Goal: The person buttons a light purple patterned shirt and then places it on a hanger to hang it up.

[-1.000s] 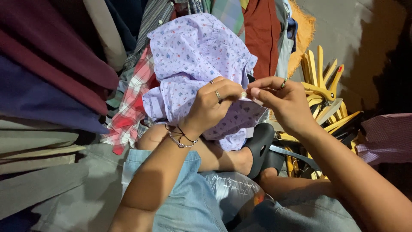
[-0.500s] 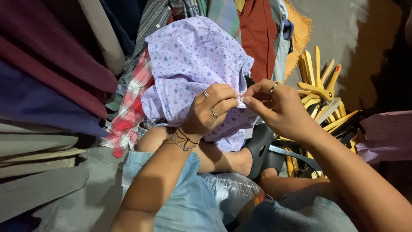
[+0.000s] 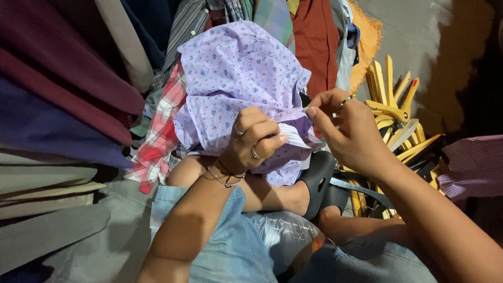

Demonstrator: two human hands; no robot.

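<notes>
We see L hand (image 3: pixel 251 141) fisted tight on a bunched fold of the lilac floral shirt (image 3: pixel 236 78), R hand (image 3: pixel 346 131) pinching its edge just beside. Shirt crumpled over the knees, long axis running up-frame, away from us; small blue/red flower print. Yellow hangers (image 3: pixel 390 99) piled at right.

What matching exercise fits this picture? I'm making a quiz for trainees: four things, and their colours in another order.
Things:
1. shirt held by the left hand and right hand
2. hangers
3. sandal
4. shorts

Colours:
a. black
b. light blue denim
c. lilac with small flowers
d. yellow

Pairs: 1-c, 2-d, 3-a, 4-b
</notes>
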